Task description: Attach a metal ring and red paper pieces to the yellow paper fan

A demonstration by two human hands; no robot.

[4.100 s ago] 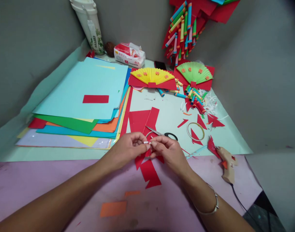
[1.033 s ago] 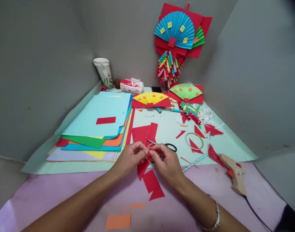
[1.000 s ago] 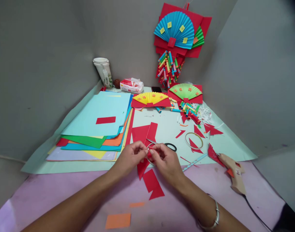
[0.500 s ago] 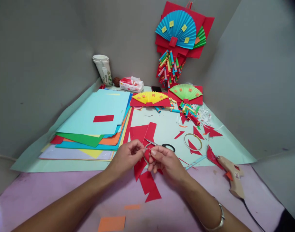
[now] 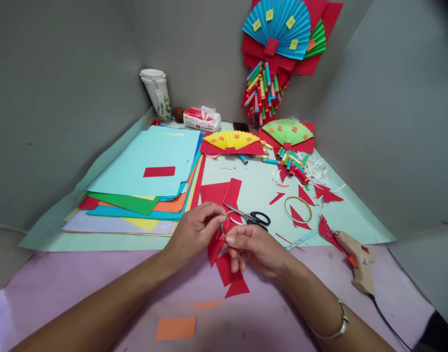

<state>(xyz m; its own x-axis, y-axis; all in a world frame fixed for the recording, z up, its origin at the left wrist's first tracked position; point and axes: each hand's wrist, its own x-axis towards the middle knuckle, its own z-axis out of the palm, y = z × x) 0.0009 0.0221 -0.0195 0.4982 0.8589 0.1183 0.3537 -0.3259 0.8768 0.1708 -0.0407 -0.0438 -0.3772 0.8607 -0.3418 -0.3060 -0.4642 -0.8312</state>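
Between my hands is a thin pale ring (image 5: 223,228) that looks like a narrow tape roll; my fingers hide part of it. My left hand (image 5: 198,230) pinches its upper edge between thumb and forefinger. The thumb and forefinger of my right hand (image 5: 251,247) are closed at its lower edge, by a small shiny red bit too small to make out. Black-handled scissors (image 5: 258,218) lie just beyond my right hand, blades apart. Red paper pieces (image 5: 228,270) are spread under and around both hands.
Coloured paper sheets (image 5: 143,156) are stacked at left. A glue gun (image 5: 356,261) with a cord, another tape roll (image 5: 298,212) and a pale blue stick (image 5: 302,239) lie at right. Behind are a yellow fan (image 5: 231,140), a green fan (image 5: 287,132) and a hanging red decoration (image 5: 277,34).
My left fingertips have shifted up along the ring and my right fingers sit lower on it. More of the scissors' handles shows. The whole view has tilted slightly.
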